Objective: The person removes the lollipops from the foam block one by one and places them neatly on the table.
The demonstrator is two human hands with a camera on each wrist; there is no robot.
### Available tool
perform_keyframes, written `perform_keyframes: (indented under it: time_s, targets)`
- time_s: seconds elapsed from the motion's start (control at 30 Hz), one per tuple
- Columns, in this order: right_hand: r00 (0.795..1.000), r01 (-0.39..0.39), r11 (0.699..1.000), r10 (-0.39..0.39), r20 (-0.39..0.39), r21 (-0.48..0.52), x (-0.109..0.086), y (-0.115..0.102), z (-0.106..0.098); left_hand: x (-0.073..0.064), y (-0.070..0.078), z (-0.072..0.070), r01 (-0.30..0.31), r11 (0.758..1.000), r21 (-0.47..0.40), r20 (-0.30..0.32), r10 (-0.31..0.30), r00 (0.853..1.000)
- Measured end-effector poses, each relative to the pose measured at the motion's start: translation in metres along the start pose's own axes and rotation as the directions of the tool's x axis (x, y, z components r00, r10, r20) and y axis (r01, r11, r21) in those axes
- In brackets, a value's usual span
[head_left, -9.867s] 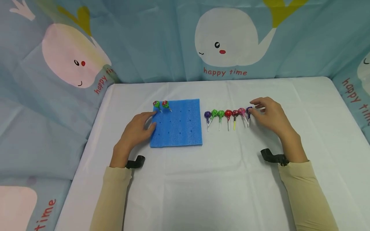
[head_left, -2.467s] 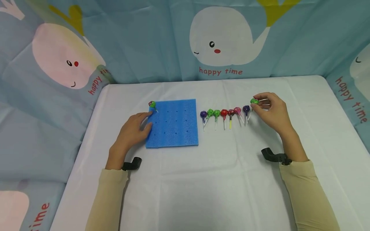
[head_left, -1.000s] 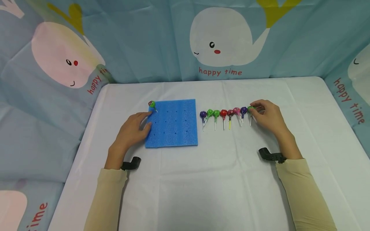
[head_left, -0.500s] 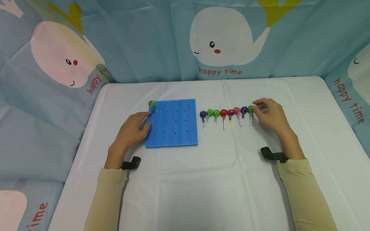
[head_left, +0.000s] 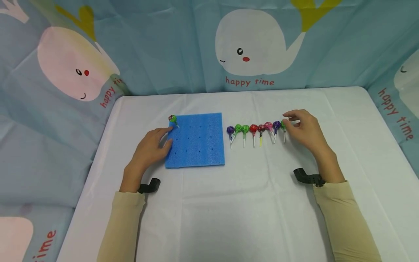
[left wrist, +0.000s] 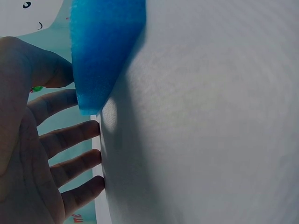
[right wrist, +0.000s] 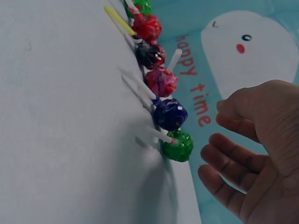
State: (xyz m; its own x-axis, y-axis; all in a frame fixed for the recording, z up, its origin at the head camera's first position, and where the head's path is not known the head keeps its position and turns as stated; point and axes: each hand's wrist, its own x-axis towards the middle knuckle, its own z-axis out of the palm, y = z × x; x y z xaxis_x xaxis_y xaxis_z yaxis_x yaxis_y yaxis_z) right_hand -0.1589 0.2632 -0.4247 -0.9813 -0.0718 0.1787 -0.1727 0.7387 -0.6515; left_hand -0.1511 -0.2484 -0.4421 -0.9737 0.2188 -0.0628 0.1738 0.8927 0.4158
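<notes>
My left hand rests at the left edge of a blue foam board dotted with small holes. In the left wrist view its thumb and forefinger touch the foam's edge, the other fingers spread. One red-and-green lollipop stands in the board's far left corner. My right hand is beside the green lollipop at the row's right end, its fingers loosely bent and holding nothing. A gap shows between them in the right wrist view. Left of it lies a dark purple lollipop.
Further along the row lie pink, dark red, red, green and purple lollipops. White cloth covers the table. A blue whale-print curtain hangs behind the far edge.
The second lollipop on the board went into my right hand, was laid at the row's right end and let go. The dark purple one shifted slightly left. My left hand stayed at the board.
</notes>
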Motion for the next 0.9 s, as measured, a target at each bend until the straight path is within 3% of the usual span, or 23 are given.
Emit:
perform_keyframes:
  time_s: [0.53, 0.9]
  targets:
    - [0.996, 0.091, 0.996, -0.091, 0.007, 0.014, 0.020, -0.034, 0.003, 0.006, 0.006, 0.003, -0.013, 1.000, -0.023, -0.012, 0.013, 1.000]
    - [0.983, 0.168, 0.981, -0.173, 0.054, 0.095, 0.025, -0.070, 0.038, -0.005, -0.001, 0.001, 0.003, 1.000, -0.005, 0.001, -0.003, 1.000]
